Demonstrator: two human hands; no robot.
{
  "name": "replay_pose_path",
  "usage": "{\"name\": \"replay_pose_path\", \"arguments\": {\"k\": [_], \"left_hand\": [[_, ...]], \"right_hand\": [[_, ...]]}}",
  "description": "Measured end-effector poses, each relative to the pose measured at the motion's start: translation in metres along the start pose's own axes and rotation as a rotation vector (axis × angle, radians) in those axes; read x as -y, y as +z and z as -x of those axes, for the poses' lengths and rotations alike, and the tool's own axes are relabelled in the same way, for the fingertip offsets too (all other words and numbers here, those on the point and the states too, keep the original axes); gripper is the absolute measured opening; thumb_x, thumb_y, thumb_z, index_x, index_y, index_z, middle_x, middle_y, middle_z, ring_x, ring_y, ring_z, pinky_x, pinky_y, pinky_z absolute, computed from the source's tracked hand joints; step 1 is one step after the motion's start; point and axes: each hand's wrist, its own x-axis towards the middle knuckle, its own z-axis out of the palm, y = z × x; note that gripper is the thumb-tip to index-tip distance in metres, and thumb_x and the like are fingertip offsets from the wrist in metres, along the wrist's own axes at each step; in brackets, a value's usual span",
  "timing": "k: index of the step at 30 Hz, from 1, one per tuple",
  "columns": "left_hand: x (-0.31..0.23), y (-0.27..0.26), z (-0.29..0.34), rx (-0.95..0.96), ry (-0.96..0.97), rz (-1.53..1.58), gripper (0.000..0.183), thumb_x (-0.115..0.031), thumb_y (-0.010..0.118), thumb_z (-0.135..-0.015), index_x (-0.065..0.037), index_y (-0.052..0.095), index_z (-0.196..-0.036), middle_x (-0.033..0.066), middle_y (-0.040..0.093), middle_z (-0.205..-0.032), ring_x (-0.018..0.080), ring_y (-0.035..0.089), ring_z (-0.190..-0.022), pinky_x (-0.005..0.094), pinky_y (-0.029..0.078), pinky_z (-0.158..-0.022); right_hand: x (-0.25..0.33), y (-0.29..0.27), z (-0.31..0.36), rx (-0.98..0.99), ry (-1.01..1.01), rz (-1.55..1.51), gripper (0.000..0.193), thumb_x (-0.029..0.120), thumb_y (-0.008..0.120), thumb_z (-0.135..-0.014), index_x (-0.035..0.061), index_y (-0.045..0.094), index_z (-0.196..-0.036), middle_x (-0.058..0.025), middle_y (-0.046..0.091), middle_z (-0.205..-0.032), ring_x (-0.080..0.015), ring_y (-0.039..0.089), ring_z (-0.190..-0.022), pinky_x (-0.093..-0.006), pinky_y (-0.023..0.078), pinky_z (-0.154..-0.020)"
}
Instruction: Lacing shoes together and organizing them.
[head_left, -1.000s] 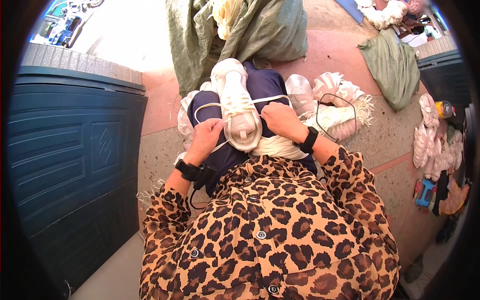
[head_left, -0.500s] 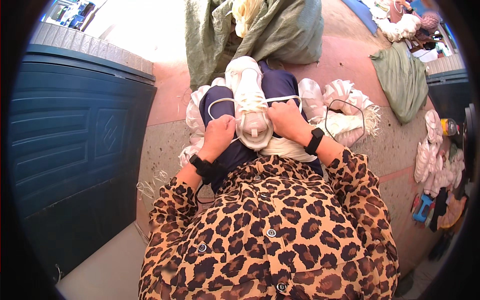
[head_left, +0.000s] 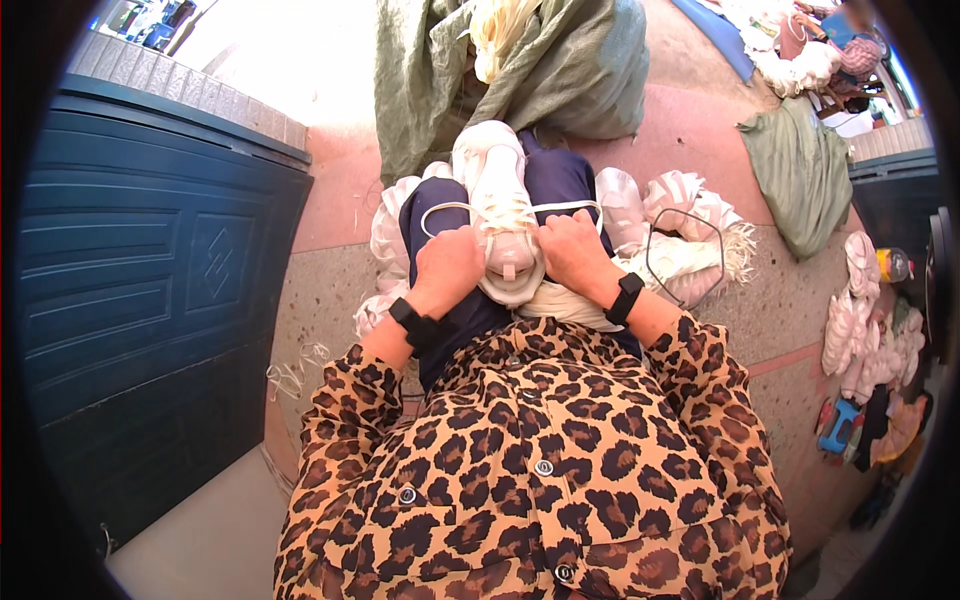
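One white lace-up sneaker of pale fabric [head_left: 503, 210] is held upright on the lap, toe pointing away from the person, resting on dark navy trousers [head_left: 560, 180]. Its white shoelace [head_left: 445, 208] is drawn out to both sides in thin loops. The left hand [head_left: 447, 268] is closed against the sneaker's left side near the heel, fingers curled around the lace end; the right hand [head_left: 572, 250] is closed against the right side, gripping the other lace end. A black wristband [head_left: 413, 322] is worn on the left wrist and a black watch [head_left: 624, 298] on the right. Leopard-print sleeves and a buttoned leopard-print shirt [head_left: 540, 450] fill the lower middle of the view.

More white sneakers [head_left: 690, 215] are piled on the floor just beside the right knee, and others [head_left: 390, 235] lie beside the left knee. A large green woven sack [head_left: 590, 70] is seen beyond the knees, with pale material spilling from its mouth. A smaller green cloth bag [head_left: 800, 170] lies on the reddish floor [head_left: 690, 130] toward the upper right. A dark blue panelled door [head_left: 150, 280] stands along the left edge. Further white shoes [head_left: 850, 320] are heaped near the right edge.
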Motion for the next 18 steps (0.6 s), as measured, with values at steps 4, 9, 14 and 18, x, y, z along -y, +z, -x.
{"name": "replay_pose_path", "arguments": {"k": [4, 9, 14, 18], "left_hand": [[0.005, 0.004, -0.003, 0.027, -0.072, 0.083, 0.017, -0.017, 0.052, -0.081, -0.002, 0.059, -0.079, 0.0193, 0.063, -0.073, 0.0381, 0.062, -0.067, 0.0465, 0.05, -0.062], [-0.004, 0.012, 0.003, 0.005, 0.009, 0.013, 0.015, -0.014, 0.048, -0.084, -0.003, 0.058, -0.081, 0.0183, 0.063, -0.072, 0.038, 0.062, -0.067, 0.0459, 0.049, -0.06], [-0.006, 0.005, 0.014, -0.151, 0.039, -0.042, 0.015, -0.019, 0.053, -0.086, -0.005, 0.056, -0.08, 0.0152, 0.059, -0.072, 0.0352, 0.061, -0.064, 0.0434, 0.049, -0.057], [-0.007, 0.008, 0.015, -0.174, 0.102, -0.068, 0.013, -0.016, 0.057, -0.082, -0.005, 0.054, -0.088, 0.013, 0.058, -0.076, 0.0326, 0.061, -0.06, 0.0401, 0.049, -0.052]], "right_hand": [[0.001, 0.001, 0.0, -0.016, 0.001, -0.007, 0.004, 0.009, 0.055, -0.072, 0.0084, 0.058, -0.071, -0.0057, 0.052, -0.069, -0.0226, 0.053, -0.069, -0.036, 0.036, -0.069], [0.003, -0.002, 0.0, 0.011, 0.041, -0.002, 0.006, 0.009, 0.054, -0.073, 0.0085, 0.06, -0.074, -0.0062, 0.052, -0.071, -0.023, 0.052, -0.073, -0.0359, 0.035, -0.069], [0.011, -0.011, 0.004, -0.044, 0.163, -0.067, 0.012, 0.019, 0.058, -0.081, 0.0079, 0.062, -0.084, -0.0076, 0.054, -0.078, -0.0249, 0.051, -0.081, -0.038, 0.036, -0.07], [0.015, -0.009, 0.001, -0.041, 0.229, -0.106, 0.012, 0.017, 0.06, -0.081, 0.0064, 0.057, -0.085, -0.0084, 0.055, -0.077, -0.0264, 0.053, -0.079, -0.037, 0.038, -0.068]]}}
